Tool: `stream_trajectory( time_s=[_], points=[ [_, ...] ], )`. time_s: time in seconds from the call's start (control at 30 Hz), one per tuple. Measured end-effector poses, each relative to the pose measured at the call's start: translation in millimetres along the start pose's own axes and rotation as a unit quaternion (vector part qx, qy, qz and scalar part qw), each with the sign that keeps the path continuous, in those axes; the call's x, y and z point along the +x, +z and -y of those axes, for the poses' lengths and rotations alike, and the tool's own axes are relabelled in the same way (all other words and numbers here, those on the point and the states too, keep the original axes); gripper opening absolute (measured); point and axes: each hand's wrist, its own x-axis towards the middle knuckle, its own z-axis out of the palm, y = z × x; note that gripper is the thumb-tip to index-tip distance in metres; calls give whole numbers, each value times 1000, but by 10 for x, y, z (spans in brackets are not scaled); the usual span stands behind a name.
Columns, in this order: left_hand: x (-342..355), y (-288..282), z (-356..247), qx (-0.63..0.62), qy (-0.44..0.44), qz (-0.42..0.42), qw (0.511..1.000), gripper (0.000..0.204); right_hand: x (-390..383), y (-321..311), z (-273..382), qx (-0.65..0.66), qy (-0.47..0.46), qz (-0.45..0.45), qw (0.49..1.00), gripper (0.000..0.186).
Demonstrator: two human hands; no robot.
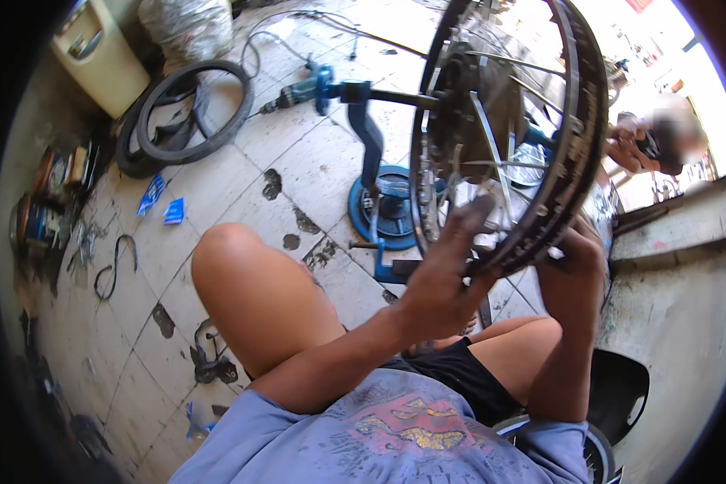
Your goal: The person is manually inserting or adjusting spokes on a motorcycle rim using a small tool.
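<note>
Gripping black rim [594,105], left hand [448,278] and right hand [579,252], blue stand [369,149] partly hidden behind, drill [293,95], tires [244,101] beyond

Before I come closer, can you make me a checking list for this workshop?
Surface: pale square floor tiles, dark patches.
Job's things: black-rimmed wheel with silver spokes on a blue metal round-based stand.
Clutter: black rubber tyre ring; small blue packet.
Hands: left hand grips the wheel's lower edge; right hand touches it, fingers partly hidden.
Cables: thin dark cord near the blue-green power drill.
Surroundings: stained grey wall; another person at upper right.
</note>
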Motion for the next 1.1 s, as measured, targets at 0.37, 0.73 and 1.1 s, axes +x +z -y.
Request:
stream_trajectory(
  time_s=[0.37, 0.73, 1.1],
  points=[
    [-9, 64, 21, -8, 103, -67, 992, 47, -503, 128, -604, 322, 238, 21, 916, 16],
    [0, 182, -44, 56, 108, -104, 987, 37, -1173, 726, -806, 350, 234, -63, 905, 25],
    [-21, 138, -85, 92, 120, -148, 977, 35, -671, 413, -772, 51, 150, 26, 987, 19]
  ],
)
